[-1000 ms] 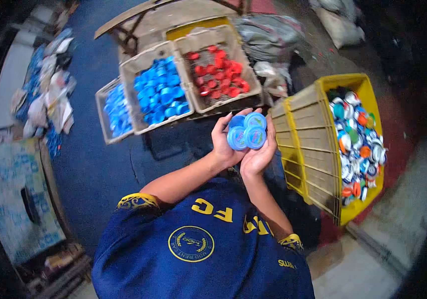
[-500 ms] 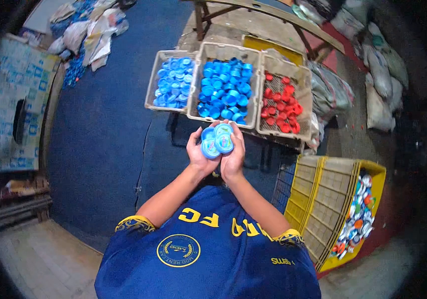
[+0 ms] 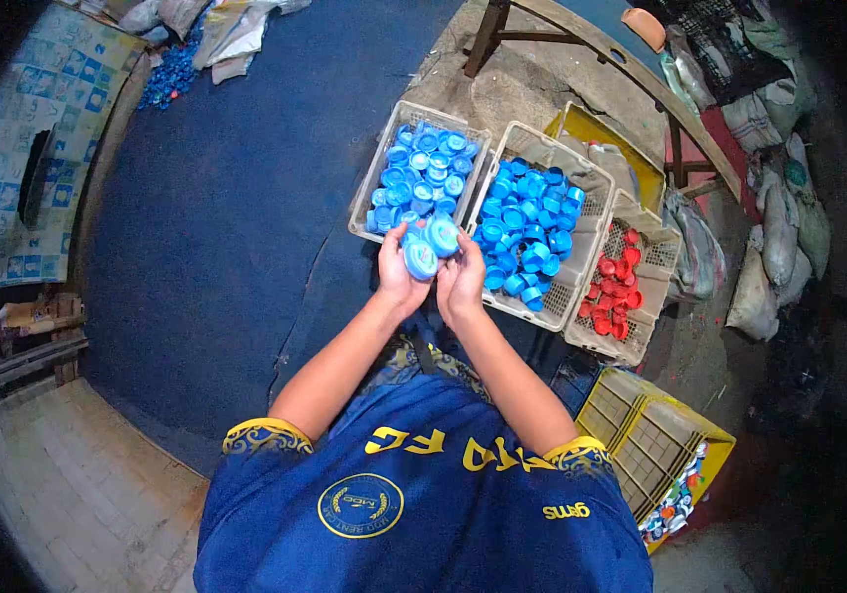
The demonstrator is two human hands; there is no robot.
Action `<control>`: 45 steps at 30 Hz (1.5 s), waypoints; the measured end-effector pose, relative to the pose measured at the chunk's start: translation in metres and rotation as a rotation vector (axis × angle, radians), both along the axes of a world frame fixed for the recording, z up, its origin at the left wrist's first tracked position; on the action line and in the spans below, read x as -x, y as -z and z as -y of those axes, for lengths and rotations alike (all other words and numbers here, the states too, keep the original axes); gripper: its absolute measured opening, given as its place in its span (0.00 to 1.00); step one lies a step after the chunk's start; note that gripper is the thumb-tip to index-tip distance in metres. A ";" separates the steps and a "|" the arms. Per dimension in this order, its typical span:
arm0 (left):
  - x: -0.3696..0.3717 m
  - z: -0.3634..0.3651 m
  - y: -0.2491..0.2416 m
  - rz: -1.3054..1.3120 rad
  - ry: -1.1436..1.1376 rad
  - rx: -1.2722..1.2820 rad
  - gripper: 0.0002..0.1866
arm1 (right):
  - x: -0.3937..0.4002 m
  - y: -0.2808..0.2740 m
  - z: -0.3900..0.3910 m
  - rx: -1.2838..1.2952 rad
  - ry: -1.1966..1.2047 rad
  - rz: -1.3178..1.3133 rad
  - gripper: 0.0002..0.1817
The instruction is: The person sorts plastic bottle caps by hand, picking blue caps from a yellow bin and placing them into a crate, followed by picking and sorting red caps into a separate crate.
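Left hand [image 3: 399,280]: centre frame, fingers clamped on round light-blue plastic caps [image 3: 430,247].
Right hand [image 3: 462,284]: fingers closed on the same caps.
Pale plastic crate of light-blue caps [image 3: 366,194]: just above the hands.

Open blue floor mat [image 3: 216,198] to the left of both hands: wide free room there. Ahead, three baskets side by side block the way low down: light-blue cap basket [image 3: 421,170], blue cap basket [image 3: 539,225], red cap basket [image 3: 621,287], all open from above. Left hand [image 3: 401,272] and right hand [image 3: 463,277] hover at their near edge. Yellow crate [image 3: 655,445] closes the right. Wooden frame [image 3: 581,40] beyond the baskets.
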State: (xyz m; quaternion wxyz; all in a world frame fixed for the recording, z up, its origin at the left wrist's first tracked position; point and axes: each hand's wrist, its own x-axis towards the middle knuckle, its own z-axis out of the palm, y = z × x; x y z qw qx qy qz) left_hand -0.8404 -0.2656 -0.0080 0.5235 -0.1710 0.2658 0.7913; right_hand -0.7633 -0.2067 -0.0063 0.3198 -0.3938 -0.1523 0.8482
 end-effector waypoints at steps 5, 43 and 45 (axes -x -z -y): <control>0.042 -0.022 0.003 0.068 0.013 -0.091 0.24 | 0.034 -0.004 -0.019 0.040 -0.029 0.065 0.27; -0.285 -0.116 0.012 -0.029 1.253 0.150 0.14 | -0.425 0.001 0.068 -0.018 0.732 0.415 0.17; -0.343 -0.111 0.005 -0.052 1.295 0.180 0.12 | -0.476 -0.001 0.086 -0.085 0.804 0.555 0.16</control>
